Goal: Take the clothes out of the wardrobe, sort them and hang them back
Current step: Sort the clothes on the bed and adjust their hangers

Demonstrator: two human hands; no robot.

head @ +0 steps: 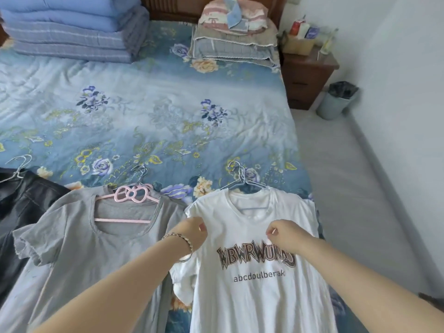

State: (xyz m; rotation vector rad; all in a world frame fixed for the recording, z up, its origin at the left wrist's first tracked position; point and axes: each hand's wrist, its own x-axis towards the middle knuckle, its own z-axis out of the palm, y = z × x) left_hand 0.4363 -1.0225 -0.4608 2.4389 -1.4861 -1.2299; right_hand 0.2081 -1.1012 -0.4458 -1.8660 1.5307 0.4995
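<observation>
So, our left hand [195, 233] and right hand [284, 234] both pinch the chest of the white T-shirt [254, 294], lying on the bed [156, 116] at 5 o'clock, grey T-shirt [96, 248] at 8 o'clock.

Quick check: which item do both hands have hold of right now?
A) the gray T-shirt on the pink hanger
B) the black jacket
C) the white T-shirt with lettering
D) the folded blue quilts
C: the left hand and the right hand each pinch the chest fabric of the white T-shirt, just above its lettering. The gray T-shirt lies beside it on the bed.
</observation>
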